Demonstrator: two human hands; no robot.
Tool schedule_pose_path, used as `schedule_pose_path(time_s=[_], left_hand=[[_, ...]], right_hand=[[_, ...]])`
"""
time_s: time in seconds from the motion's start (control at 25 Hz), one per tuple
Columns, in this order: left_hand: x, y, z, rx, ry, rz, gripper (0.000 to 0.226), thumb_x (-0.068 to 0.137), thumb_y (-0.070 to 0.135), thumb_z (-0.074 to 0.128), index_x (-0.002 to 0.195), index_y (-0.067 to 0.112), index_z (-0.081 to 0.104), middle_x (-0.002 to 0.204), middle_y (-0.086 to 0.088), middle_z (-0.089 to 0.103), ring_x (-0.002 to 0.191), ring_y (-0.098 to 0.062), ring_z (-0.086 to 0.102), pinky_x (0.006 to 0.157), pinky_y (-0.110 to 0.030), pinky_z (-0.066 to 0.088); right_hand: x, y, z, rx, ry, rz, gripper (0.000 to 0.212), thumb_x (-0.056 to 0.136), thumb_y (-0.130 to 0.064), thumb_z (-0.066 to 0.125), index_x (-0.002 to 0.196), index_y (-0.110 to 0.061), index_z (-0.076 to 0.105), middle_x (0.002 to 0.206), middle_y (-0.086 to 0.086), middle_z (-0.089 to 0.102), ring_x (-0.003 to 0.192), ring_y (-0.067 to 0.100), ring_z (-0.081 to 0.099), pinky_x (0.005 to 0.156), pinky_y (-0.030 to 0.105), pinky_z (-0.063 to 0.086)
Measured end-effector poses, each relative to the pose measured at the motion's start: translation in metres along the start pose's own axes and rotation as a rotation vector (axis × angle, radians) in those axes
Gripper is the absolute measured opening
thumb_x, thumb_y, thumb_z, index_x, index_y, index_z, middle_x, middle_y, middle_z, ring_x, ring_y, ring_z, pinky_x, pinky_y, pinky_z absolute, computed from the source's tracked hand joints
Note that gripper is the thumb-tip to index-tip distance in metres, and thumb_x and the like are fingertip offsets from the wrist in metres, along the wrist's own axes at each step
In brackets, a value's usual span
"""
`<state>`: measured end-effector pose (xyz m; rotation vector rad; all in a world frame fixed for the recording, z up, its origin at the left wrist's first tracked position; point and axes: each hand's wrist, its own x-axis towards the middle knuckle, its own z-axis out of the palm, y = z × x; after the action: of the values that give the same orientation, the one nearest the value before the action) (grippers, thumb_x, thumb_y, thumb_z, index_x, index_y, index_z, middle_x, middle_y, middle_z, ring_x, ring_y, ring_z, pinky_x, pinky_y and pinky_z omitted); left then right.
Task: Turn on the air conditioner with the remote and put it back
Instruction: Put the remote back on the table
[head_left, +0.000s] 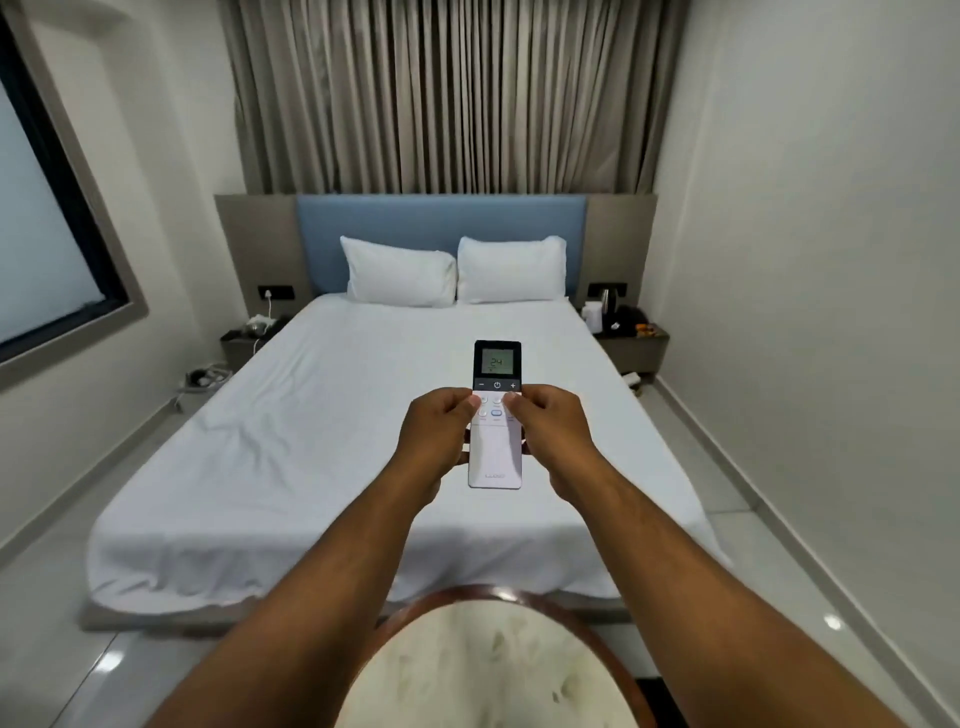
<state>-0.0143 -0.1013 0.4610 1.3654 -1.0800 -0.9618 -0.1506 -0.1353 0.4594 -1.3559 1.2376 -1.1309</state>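
remote (496, 415) screen reading 24, minus, power and plus signs on the dark strip below it, faint logo near its bottom edge, unreadable
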Motion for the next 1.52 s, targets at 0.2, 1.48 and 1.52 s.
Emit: schedule_pose_path(time_s=[0.2, 1.48, 1.52], left_hand=[[-0.016, -0.097, -0.007, 0.035, 0.088, -0.202, 0.026, 0.096, 0.016, 0.056, 0.079, 0.03, 0.07, 0.076, 0.014, 0.075, 0.063, -0.007, 0.071, 0.049, -0.023, 0.054], [-0.14, -0.532, 0.005, 0.522, -0.098, -0.714, 0.018, 0.091, 0.018, 0.06, 0.106, 0.018, 0.07, 0.104, -0.001, 0.072, 0.102, -0.023, 0.064, 0.089, -0.032, 0.049], [-0.14, -0.522, 0.001, 0.61, -0.134, -0.691, 0.027, 0.092, 0.022, 0.06, 0.118, 0.015, 0.066, 0.116, -0.005, 0.07, 0.111, -0.025, 0.061, 0.094, -0.032, 0.045]], right_hand=[[-0.012, 0.096, 0.028, -0.063, -0.069, 0.188, 0.023, 0.096, -0.013, 0.056, 0.109, -0.01, 0.073, 0.106, 0.012, 0.076, 0.096, 0.031, 0.072, 0.088, 0.052, 0.058], [-0.143, 0.526, 0.074, -0.457, -0.133, 0.705, 0.029, 0.092, -0.009, 0.06, 0.12, -0.003, 0.068, 0.121, 0.015, 0.07, 0.11, 0.028, 0.065, 0.088, 0.029, 0.047], [-0.141, 0.516, 0.068, -0.497, -0.167, 0.679, 0.033, 0.093, -0.011, 0.06, 0.124, -0.002, 0.065, 0.125, 0.015, 0.068, 0.114, 0.028, 0.063, 0.089, 0.027, 0.045]])
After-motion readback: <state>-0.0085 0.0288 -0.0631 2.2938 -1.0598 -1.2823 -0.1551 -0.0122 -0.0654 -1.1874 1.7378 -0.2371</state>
